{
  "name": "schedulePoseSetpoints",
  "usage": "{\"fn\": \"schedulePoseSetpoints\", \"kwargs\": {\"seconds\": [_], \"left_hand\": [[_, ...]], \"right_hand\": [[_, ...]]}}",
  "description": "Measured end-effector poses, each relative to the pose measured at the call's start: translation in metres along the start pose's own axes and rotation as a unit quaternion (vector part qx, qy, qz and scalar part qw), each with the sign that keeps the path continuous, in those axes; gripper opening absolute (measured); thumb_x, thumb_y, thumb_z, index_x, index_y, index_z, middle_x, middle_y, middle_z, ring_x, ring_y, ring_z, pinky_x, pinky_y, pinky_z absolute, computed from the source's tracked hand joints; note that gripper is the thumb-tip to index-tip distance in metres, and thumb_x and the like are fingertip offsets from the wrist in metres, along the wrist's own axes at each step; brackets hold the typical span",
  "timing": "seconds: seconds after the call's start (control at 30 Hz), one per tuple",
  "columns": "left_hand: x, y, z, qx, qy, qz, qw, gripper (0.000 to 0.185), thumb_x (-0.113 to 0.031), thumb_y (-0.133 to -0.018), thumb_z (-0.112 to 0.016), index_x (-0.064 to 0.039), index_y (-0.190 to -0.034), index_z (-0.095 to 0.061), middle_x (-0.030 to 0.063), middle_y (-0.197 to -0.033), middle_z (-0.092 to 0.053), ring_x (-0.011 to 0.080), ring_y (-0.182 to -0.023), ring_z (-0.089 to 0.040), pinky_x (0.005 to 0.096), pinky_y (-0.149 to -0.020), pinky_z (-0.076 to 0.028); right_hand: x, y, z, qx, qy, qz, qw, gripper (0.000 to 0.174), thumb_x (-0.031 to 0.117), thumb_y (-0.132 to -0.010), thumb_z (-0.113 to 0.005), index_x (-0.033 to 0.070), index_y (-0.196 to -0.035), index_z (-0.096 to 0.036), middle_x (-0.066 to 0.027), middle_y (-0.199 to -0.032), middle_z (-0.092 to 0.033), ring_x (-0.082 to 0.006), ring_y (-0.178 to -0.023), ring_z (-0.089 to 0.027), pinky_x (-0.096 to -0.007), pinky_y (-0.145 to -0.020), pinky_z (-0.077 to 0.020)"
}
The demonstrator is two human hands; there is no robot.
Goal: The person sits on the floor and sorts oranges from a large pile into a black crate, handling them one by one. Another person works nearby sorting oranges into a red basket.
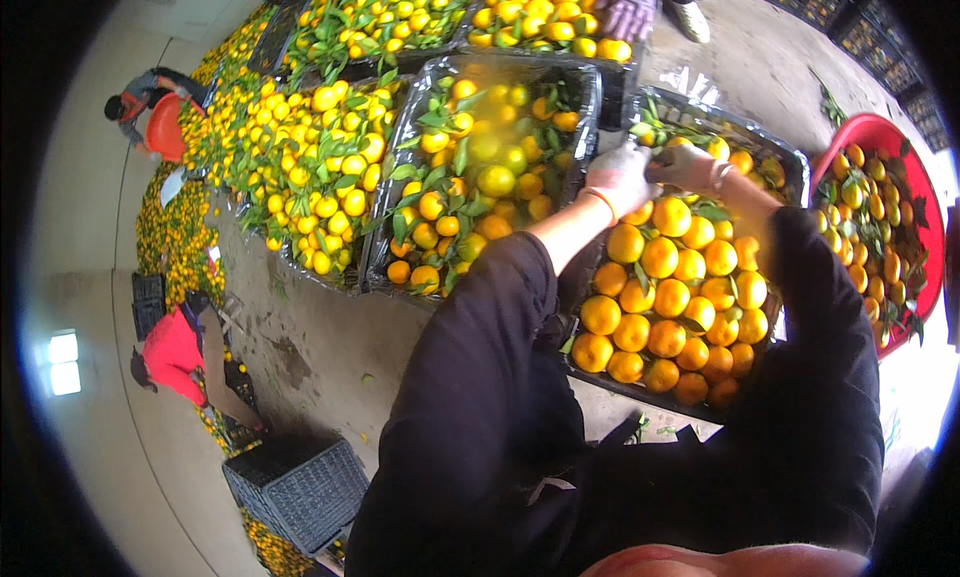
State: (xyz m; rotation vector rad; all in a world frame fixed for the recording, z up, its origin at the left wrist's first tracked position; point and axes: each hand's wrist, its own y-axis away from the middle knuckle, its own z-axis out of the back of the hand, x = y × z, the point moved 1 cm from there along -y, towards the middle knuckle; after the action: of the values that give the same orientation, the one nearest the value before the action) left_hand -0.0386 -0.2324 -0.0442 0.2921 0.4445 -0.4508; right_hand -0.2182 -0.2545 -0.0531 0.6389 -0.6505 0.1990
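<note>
Both my hands wear pale gloves and meet over the far part of a black plastic crate (649,395) lined with clear film. Rows of orange mandarins (670,298) fill the crate's near part, with leafy fruit at its far end. My left hand (621,178) has its fingers bent near the crate's far left corner. Close beside it, almost touching, is my right hand (684,167), its fingers curled downward. What either hand holds is hidden by the fingers. To the left, another film-lined crate (382,202) holds mandarins with green leaves.
A red tub (934,232) of mandarins stands at right. More crates of leafy fruit (322,179) lie left and beyond. A co-worker's gloved hand (630,8) rests at the far crate. Two people work at left, one near a dark empty crate (307,494).
</note>
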Motion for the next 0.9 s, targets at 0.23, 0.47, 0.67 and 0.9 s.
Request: {"fn": "schedulePoseSetpoints", "kwargs": {"seconds": [0.23, 0.47, 0.67, 0.9], "left_hand": [[0.008, -0.001, -0.009, -0.089, 0.050, -0.040, 0.994, 0.027, -0.033, -0.085, -0.064, -0.010, -0.097, -0.070, 0.0167, -0.101, -0.071, 0.0362, -0.088, -0.069, 0.0476, -0.082, -0.054], [0.010, 0.012, -0.015, -0.049, 0.029, -0.085, 0.995, 0.035, -0.031, -0.091, -0.058, -0.009, -0.114, -0.071, 0.0140, -0.117, -0.070, 0.0305, -0.111, -0.066, 0.0425, -0.096, -0.051], [0.010, 0.011, -0.019, -0.024, 0.121, -0.039, 0.992, 0.041, -0.035, -0.092, -0.057, -0.007, -0.121, -0.067, 0.0143, -0.126, -0.066, 0.0307, -0.119, -0.061, 0.0416, -0.103, -0.046], [0.013, 0.004, -0.018, -0.011, 0.189, -0.017, 0.982, 0.049, -0.039, -0.094, -0.056, -0.006, -0.129, -0.063, 0.0147, -0.136, -0.061, 0.0310, -0.128, -0.056, 0.0406, -0.110, -0.040]], "right_hand": [[0.091, -0.058, 0.032, -0.206, 0.056, 0.208, 0.955, 0.032, 0.024, -0.090, -0.067, 0.004, -0.115, -0.069, -0.0186, -0.104, -0.072, -0.0307, -0.098, -0.069, -0.0409, -0.088, -0.0538], [0.272, -0.133, -0.114, 0.005, 0.213, 0.480, 0.851, 0.051, 0.037, -0.085, -0.072, 0.016, -0.131, -0.064, -0.0149, -0.126, -0.064, -0.0363, -0.118, -0.060, -0.0458, -0.102, -0.0484], [0.302, -0.147, -0.172, 0.102, 0.358, 0.421, 0.827, 0.064, 0.047, -0.076, -0.078, 0.018, -0.131, -0.064, -0.0124, -0.138, -0.053, -0.0358, -0.123, -0.056, -0.0480, -0.099, -0.0509], [0.256, -0.174, -0.068, -0.061, 0.562, 0.294, 0.771, 0.044, 0.043, -0.087, -0.064, 0.018, -0.123, -0.069, -0.0127, -0.120, -0.064, -0.0331, -0.115, -0.061, -0.0448, -0.094, -0.0496]]}}
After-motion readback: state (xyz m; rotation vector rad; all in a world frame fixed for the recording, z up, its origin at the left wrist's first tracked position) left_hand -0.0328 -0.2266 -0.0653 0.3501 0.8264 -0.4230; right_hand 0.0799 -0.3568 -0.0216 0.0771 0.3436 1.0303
